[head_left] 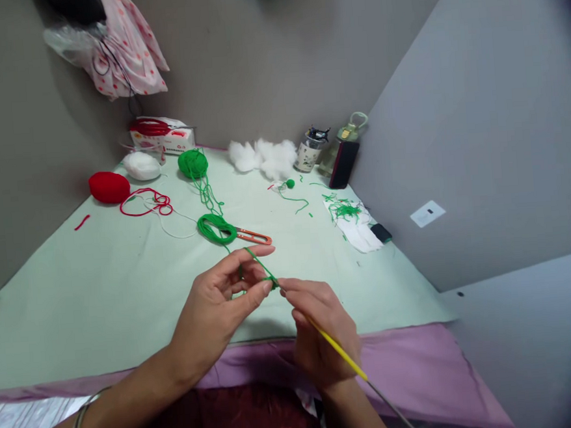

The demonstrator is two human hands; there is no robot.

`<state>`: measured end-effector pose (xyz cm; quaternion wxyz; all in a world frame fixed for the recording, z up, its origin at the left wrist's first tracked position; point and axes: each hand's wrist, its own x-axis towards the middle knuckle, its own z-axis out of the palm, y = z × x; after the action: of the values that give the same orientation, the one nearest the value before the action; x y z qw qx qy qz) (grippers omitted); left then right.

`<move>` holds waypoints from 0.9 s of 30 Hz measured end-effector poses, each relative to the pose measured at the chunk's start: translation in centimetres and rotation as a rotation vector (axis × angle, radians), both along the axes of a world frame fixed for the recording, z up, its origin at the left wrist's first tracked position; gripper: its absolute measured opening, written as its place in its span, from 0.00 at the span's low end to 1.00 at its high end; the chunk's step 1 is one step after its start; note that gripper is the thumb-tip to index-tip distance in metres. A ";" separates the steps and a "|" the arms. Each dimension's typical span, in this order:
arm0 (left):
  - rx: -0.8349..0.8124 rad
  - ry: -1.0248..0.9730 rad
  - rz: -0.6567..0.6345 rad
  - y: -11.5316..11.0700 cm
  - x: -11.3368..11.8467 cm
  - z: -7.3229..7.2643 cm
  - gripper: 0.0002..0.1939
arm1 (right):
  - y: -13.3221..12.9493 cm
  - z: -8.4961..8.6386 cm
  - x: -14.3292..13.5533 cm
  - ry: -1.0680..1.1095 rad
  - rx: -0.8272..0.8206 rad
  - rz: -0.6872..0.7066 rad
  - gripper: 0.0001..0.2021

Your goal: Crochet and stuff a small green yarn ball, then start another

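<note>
Between the thumb and fingers of my left hand (pixel 223 296) is a small piece of green crochet (pixel 272 281). Green yarn runs from it up over my raised left index finger. My right hand (pixel 326 332) is closed around a crochet hook with a yellow grip (pixel 341 352); its tip meets the green piece, and its metal end points down to the right. Just beyond my left hand lies a loose coil of green yarn (pixel 217 229), beside orange-handled snips (pixel 254 236). A green yarn ball (pixel 193 164) with trailing strands sits farther back.
At the left are a red yarn ball (pixel 109 187), a white one (pixel 142 165) and a box (pixel 177 140). White stuffing (pixel 264 158), a pen cup (pixel 309 152), a bottle (pixel 350 128) and a leaning phone (pixel 344 164) stand at the back. Green scraps lie on white paper (pixel 360 235) at the right.
</note>
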<state>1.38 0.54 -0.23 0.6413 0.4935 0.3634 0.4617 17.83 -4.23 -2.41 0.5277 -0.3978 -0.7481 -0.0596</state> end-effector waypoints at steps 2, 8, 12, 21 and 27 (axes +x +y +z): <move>-0.012 -0.027 -0.008 -0.1 0.0 0.1 0.20 | 0.1 -0.7 -0.2 -0.051 0.042 -0.069 0.19; -0.400 -0.283 -0.259 0.5 -0.1 0.7 0.25 | 0.3 -1.3 -0.7 0.105 0.021 -0.080 0.20; -0.346 -0.299 -0.201 0.8 -0.1 1.0 0.22 | 0.9 0.2 -0.8 0.628 -0.191 0.130 0.12; -0.191 -0.195 -0.129 0.2 0.3 0.1 0.22 | 0.8 -0.7 -1.4 0.258 -0.084 -0.033 0.17; -0.410 -0.319 -0.218 1.1 0.1 0.5 0.16 | 0.9 0.0 -0.6 0.506 -0.173 0.029 0.13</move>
<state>1.50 1.62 0.28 0.8226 0.3107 0.2883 0.3790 17.23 -3.31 -2.40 0.6630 -0.4327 -0.6003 0.1134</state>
